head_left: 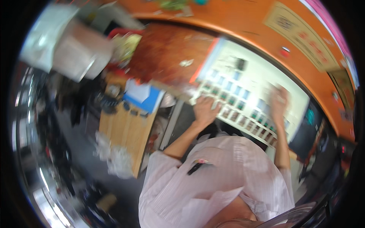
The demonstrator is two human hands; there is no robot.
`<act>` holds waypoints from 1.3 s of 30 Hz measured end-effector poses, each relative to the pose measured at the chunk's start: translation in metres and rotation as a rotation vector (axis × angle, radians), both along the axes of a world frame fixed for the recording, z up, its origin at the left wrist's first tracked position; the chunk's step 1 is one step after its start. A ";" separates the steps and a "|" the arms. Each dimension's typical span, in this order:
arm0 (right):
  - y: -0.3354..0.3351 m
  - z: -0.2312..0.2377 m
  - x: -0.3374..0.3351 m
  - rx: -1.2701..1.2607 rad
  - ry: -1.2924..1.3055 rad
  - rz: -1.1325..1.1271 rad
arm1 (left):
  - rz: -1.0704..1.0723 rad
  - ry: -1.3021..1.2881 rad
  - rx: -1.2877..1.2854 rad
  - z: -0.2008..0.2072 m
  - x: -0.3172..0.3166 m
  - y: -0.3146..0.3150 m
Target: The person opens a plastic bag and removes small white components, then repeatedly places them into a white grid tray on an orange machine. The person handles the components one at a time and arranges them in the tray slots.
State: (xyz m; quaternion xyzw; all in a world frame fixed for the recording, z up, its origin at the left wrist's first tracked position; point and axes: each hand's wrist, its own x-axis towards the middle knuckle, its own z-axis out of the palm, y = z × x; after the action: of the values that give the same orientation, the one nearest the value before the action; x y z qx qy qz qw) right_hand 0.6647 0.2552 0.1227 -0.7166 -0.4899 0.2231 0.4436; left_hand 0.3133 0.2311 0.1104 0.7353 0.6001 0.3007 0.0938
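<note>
The picture is blurry. In the middle right of the frame lies a big white flat board with rows of small coloured squares (243, 91) on it. The left hand (204, 110) rests on the lower left edge of the board, fingers spread and laid flat, gripping nothing that can be seen. The right hand (278, 102) is on the board's right part, fingers up and blurred, so I cannot tell how open it is or if it holds anything.

The board lies across a dark red-brown wooden table top (163, 49) in the upper middle. A curved orange wall (243, 22) runs along the top. At the middle left stands a light wooden cabinet (125, 133) with a blue and white flat thing (146, 97) on it. The dark grey floor (83, 152) fills the lower left, with crumpled white plastic (114, 157) beside the cabinet.
</note>
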 end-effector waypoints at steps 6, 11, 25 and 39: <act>0.115 0.023 -0.108 0.116 -0.313 0.463 | -0.010 0.036 -0.079 0.004 0.008 -0.003; 0.135 0.028 -0.103 0.037 -0.121 0.574 | 0.033 0.052 -0.106 0.004 0.007 -0.008; 0.123 0.034 -0.064 0.080 -0.135 0.554 | 0.034 0.103 -0.197 0.010 0.007 -0.006; 0.059 0.056 -0.013 0.233 -0.007 0.117 | 0.019 0.035 0.087 0.001 0.010 0.002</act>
State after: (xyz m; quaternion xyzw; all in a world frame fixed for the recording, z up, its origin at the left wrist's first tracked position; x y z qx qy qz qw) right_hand 0.6513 0.3141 0.1784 -0.6312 -0.5551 0.1875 0.5083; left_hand 0.3232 0.2328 0.1111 0.7381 0.5951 0.3143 0.0483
